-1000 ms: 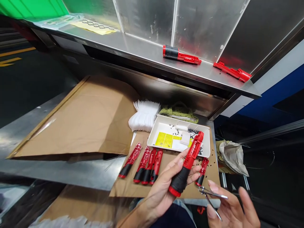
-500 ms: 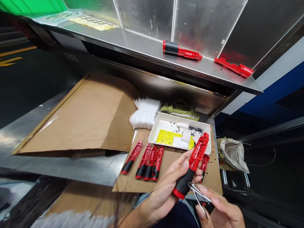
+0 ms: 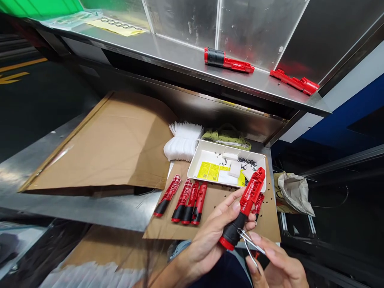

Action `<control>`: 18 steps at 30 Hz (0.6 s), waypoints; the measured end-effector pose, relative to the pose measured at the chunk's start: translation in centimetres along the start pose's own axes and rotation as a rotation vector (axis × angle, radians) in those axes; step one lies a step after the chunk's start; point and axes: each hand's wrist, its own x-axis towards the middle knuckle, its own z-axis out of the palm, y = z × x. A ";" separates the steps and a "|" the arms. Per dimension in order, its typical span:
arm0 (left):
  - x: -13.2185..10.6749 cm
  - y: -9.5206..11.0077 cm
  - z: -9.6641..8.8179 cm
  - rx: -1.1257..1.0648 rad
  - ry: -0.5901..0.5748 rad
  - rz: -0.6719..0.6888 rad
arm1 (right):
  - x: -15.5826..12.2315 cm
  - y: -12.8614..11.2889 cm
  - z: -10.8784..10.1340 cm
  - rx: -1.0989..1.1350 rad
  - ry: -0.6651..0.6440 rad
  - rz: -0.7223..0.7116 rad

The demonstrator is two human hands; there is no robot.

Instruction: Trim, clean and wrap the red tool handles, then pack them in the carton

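My left hand (image 3: 210, 236) is closed around a red and black tool handle half (image 3: 243, 208), held tilted with the black grip end down. My right hand (image 3: 277, 266) pinches metal tweezers (image 3: 249, 242), whose tips touch the black grip end of that handle. Several more red and black handle halves (image 3: 183, 197) lie side by side on a sheet of brown cardboard (image 3: 168, 230) just beyond my hands. Another one (image 3: 257, 205) lies partly hidden behind the held piece.
A white tray (image 3: 196, 166) holds yellow labels, white pads and small dark screws. A stack of white pieces (image 3: 182, 142) sits left of it. Two red parts (image 3: 229, 62) (image 3: 295, 83) lie on the steel shelf above. A large cardboard sheet (image 3: 105, 140) leans at left; crumpled paper (image 3: 292, 192) at right.
My right hand closed on the tweezers and brought their tips up to the handle's black end. The left hand shifted the handle slightly right.
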 end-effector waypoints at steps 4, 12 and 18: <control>0.3 -0.2 0.0 0.003 -0.009 -0.031 | -0.7 -0.4 0.9 -0.008 0.158 0.119; 0.4 -0.2 0.3 0.025 -0.018 -0.022 | -0.2 -0.3 0.3 -0.002 0.051 0.060; 0.6 -0.3 0.3 0.001 -0.036 -0.049 | -1.4 0.7 -1.4 -0.044 0.022 -0.002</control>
